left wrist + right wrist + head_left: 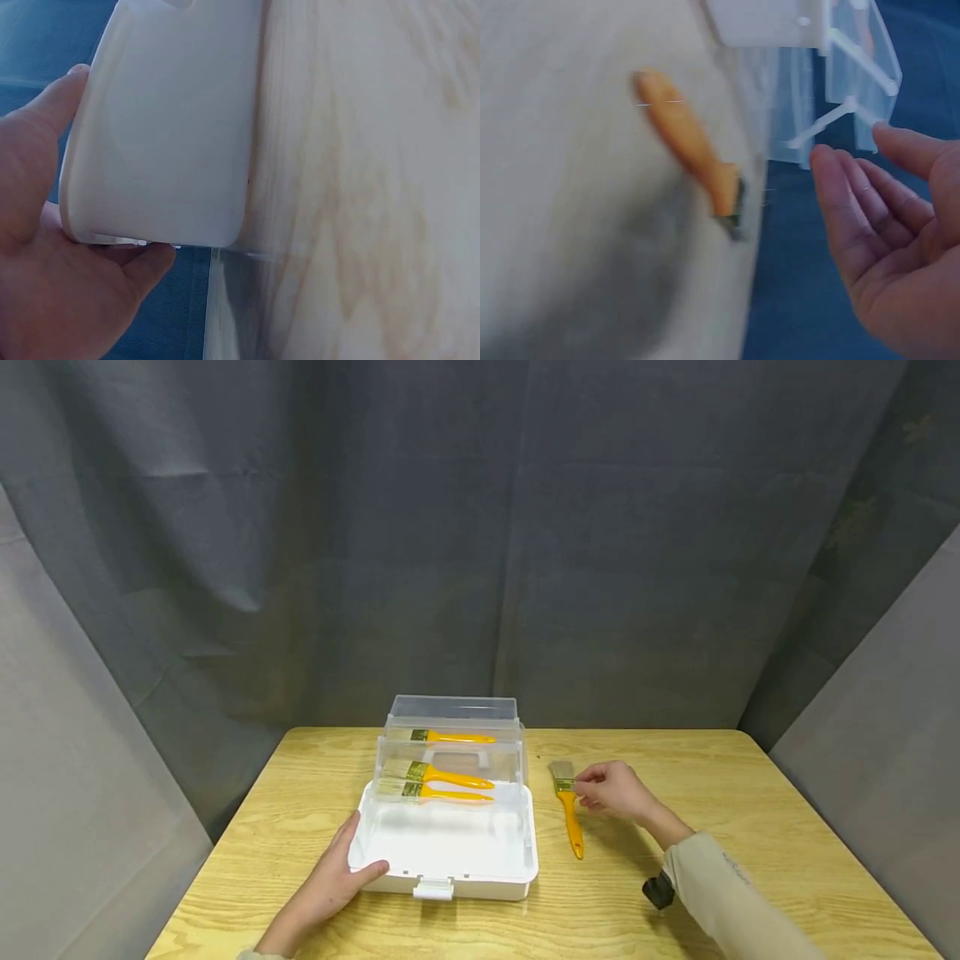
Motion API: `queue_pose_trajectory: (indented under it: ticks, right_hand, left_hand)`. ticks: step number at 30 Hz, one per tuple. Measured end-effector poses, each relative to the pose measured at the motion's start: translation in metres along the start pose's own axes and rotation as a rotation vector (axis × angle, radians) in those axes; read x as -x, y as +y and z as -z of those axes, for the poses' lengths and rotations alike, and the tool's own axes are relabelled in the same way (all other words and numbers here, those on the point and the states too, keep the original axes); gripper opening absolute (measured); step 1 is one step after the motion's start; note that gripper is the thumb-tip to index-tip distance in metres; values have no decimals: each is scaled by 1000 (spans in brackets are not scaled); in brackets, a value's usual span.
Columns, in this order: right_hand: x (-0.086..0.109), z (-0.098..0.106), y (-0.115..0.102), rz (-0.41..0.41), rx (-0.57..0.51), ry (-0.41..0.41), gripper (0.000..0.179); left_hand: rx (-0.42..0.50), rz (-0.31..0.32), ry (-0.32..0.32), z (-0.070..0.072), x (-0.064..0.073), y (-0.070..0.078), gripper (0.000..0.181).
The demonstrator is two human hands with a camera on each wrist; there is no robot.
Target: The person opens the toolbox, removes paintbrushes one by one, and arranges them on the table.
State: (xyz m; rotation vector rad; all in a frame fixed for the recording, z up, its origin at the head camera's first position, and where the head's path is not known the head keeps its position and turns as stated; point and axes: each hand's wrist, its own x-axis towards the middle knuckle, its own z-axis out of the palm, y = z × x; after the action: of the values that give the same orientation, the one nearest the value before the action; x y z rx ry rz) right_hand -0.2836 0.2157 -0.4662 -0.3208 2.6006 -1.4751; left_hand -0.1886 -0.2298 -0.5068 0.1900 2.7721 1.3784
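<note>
A white storage box (495, 888) stands with its lid raised and clear tiered trays (450, 752) folded out behind its bare base. Three paintbrushes with yellow handles lie in the trays, one brush (457, 737) at the back, another brush (459, 777) and a third brush (453, 794) lower down. My left hand (330, 877) grips the box's left front corner, thumb on the front rim. On the table to the right lies a paintbrush (570, 814), bristles away from me. Beside its ferrule hovers my right hand (611, 789); the right wrist view shows nothing between its fingers.
The wooden table (675, 760) ends at a dark curtain (637, 568) behind the box. Pale panels (885, 718) stand on both sides. A small black device (658, 890) sits at my right wrist.
</note>
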Motion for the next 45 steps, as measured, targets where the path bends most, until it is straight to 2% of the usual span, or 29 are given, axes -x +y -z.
queue_pose_trajectory:
  ticks: [9, 14, 19, 24, 32, 45]
  right_hand:
    - [-30, 3, -49, 244, 228, 90, 25]
    - [-43, -4, -76, 298, 241, 90, 21]
    - [-57, -15, -95, 348, 277, 76, 22]
    - [-74, -25, -104, 356, 294, 42, 19]
    - [-95, -41, -110, 297, 327, -58, 23]
    - [-114, -54, -98, 305, 423, -110, 22]
  left_hand:
    - [15, -18, -19, 2, -3, -3, 104]
    - [11, -18, -29, 2, -6, -6, 108]
    - [14, 0, -28, 1, -6, -4, 106]
    - [12, -10, -26, 0, -5, -1, 105]
    - [31, -22, -16, 0, -1, -3, 104]
    - [28, -26, -8, 1, 4, -6, 104]
